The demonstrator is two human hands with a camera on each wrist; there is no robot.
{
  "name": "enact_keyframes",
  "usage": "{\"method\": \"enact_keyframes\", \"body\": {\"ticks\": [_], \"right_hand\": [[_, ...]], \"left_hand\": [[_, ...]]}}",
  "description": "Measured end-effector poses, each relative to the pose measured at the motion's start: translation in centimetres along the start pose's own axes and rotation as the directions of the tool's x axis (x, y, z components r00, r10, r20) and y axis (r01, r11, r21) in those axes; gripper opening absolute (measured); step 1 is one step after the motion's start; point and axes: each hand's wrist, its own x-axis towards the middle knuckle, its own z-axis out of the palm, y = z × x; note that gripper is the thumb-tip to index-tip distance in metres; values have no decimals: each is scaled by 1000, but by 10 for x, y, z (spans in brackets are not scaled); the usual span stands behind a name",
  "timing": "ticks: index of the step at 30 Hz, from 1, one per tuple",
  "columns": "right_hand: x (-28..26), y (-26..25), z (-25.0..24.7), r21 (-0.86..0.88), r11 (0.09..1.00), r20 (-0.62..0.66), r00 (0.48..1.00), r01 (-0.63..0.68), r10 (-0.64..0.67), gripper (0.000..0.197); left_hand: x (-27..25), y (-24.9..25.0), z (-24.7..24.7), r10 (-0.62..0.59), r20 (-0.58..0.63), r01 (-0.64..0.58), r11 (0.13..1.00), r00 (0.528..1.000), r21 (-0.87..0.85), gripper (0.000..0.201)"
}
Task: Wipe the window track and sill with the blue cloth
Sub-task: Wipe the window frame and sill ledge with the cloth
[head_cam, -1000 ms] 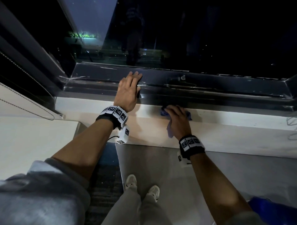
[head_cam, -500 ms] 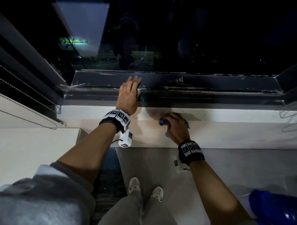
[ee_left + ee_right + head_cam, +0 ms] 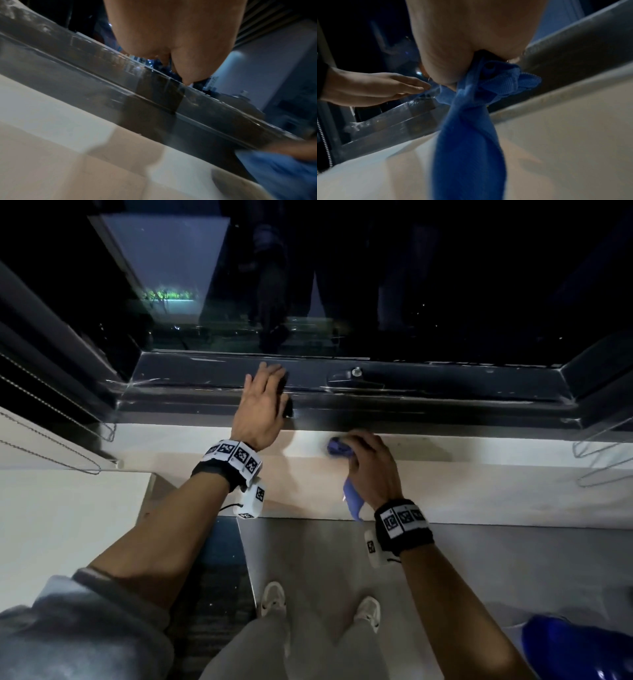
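Note:
My right hand grips the bunched blue cloth on the white sill, just below the dark window track. A tail of the cloth hangs down past my wrist over the sill's front. My left hand lies flat with straight fingers on the dark window frame, to the left of the cloth. In the left wrist view the palm hovers over the track, and the blue cloth shows at the lower right.
A window latch sits on the frame right of my left hand. Blind cords hang at the left, wire loops at the right. A blue object lies on the floor at lower right. My shoes stand below the sill.
My right hand with the cloth has drawn slightly back from the track onto the sill, and more of the cloth's tail now hangs below the wrist. The left hand stays on the frame.

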Motion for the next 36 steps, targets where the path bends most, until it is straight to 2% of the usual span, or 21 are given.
{"method": "enact_keyframes", "body": {"ticks": [3, 4, 5, 6, 7, 10, 12, 16, 20, 22, 23, 27, 29, 33, 34, 36], "right_hand": [[20, 29, -6, -87, 996, 28, 999, 36, -34, 45], [20, 41, -1, -123, 990, 77, 996, 63, -54, 51], [16, 48, 5, -142, 986, 142, 988, 83, -63, 67], [8, 53, 11, -111, 990, 193, 979, 82, -60, 80], [1, 55, 12, -50, 997, 199, 979, 63, -52, 81], [9, 58, 2, 110, 994, 166, 986, -23, 4, 64], [20, 65, -1, 114, 993, 123, 992, 1, -15, 56], [10, 71, 5, 61, 992, 179, 977, 107, -116, 70], [19, 73, -8, 43, 995, 147, 985, 85, -90, 76], [21, 80, -4, 16, 996, 188, 979, 84, -85, 83], [17, 82, -1, 16, 996, 201, 975, 92, -93, 84], [-11, 75, -5, 68, 989, 174, 975, 132, -142, 60], [-13, 73, -14, 100, 981, 169, 969, 166, -181, 60], [18, 87, -15, 26, 999, 155, 987, 39, -43, 53], [17, 90, -12, -6, 999, 171, 984, 50, -48, 54], [0, 90, -8, -67, 992, 204, 975, 104, -89, 67]], "left_hand": [[0, 37, 18, -8, -28, 6, 996, 1000, -89, 54], [0, 47, 25, -52, -16, 50, 992, 999, -112, 55], [-1, 55, 32, -104, 3, 104, 987, 995, -123, 55], [-2, 61, 39, -147, 20, 148, 982, 989, -120, 54], [-3, 64, 44, -175, 23, 177, 978, 984, -110, 53], [-3, 65, 50, -221, 1, 220, 971, 975, -100, 49], [0, 64, 52, -230, -3, 229, 970, 973, -86, 49], [1, 60, 48, -230, 47, 231, 973, 972, -22, 54], [4, 64, 47, -242, 76, 241, 970, 967, 21, 57], [5, 69, 47, -264, 91, 260, 964, 960, 55, 57], [6, 71, 46, -262, 96, 257, 964, 960, 64, 57], [2, 68, 47, -240, 108, 231, 969, 965, 88, 69], [-1, 65, 50, -214, 113, 202, 974, 970, 105, 79], [-7, 61, 56, -174, 88, 162, 979, 981, 127, 91], [-8, 61, 56, -165, 83, 154, 980, 983, 125, 92], [-9, 61, 55, -155, 88, 142, 981, 984, 134, 92]]}}
